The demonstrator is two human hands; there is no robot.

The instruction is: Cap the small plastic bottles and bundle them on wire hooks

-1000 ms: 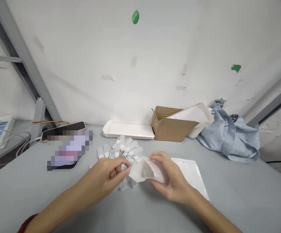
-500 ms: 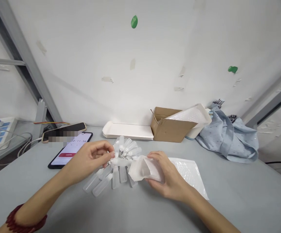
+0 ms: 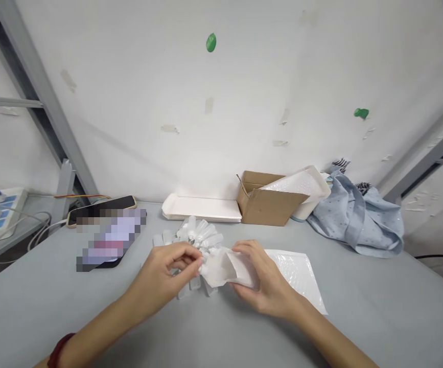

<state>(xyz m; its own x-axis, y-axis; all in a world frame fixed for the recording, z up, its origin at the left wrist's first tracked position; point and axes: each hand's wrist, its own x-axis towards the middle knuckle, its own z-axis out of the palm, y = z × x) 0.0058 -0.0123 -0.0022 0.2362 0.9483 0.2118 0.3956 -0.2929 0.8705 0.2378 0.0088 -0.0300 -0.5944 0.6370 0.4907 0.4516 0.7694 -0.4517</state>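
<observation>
My left hand [image 3: 171, 271] is closed in a pinch on a small translucent plastic bottle [image 3: 204, 269], most of which is hidden by the fingers and the envelope flap. This pinch is right at the mouth of a white padded envelope [image 3: 240, 268]. My right hand [image 3: 261, 281] grips the envelope's sides, squeezing it so the mouth gapes to the left. Behind and below both hands lies a pile of similar translucent bottles [image 3: 206, 232] with white caps, fanned out on the grey table [image 3: 221, 337]. Another padded envelope [image 3: 300, 276] lies flat beyond my right wrist.
A stack of white envelopes [image 3: 206, 208] rests against the wall. Right of it stands an open cardboard box [image 3: 269, 207] with a padded envelope leaning out. A blue cloth bag [image 3: 359, 220] is at the right; two phones [image 3: 110, 243] and a power strip [image 3: 1, 214] are at the left.
My left hand has moved right with the bottle, from over the pile to the envelope's mouth. My right hand keeps its hold on the envelope in nearly the same place.
</observation>
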